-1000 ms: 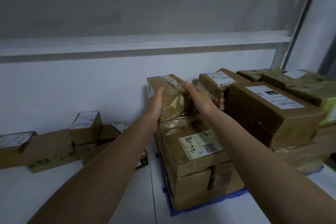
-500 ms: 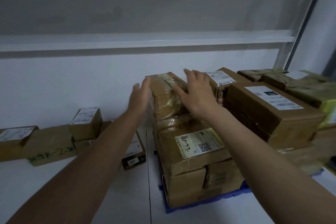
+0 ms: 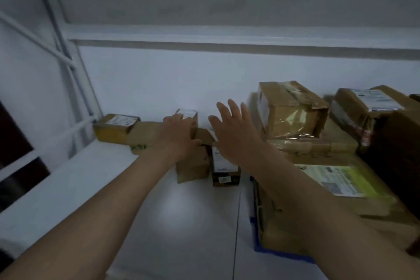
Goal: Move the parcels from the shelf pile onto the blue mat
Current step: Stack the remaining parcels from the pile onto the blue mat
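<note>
A low pile of cardboard parcels lies against the back wall at centre left. My left hand (image 3: pixel 179 136) rests on the small labelled box (image 3: pixel 189 116) on top of that pile, fingers around its left side. My right hand (image 3: pixel 234 129) hovers open beside it, fingers spread, holding nothing. Under the hands sit a brown box (image 3: pixel 193 166) and a dark box with a white label (image 3: pixel 225 166). To the right, a taped parcel (image 3: pixel 293 111) tops a stack of boxes standing on the blue mat (image 3: pixel 272 253), whose edge shows under the stack.
A yellowish labelled box (image 3: pixel 116 127) and a flat box with green writing (image 3: pixel 143 136) lie at the pile's left end. White shelf uprights (image 3: pixel 75 70) rise at the left. More large boxes (image 3: pixel 368 107) fill the right side. The white shelf surface (image 3: pixel 193 223) stretches in front.
Both hands left the taped parcel on top of the stack and swung left to the low pile. The view turned left with them. My left hand now touches the small labelled box.
</note>
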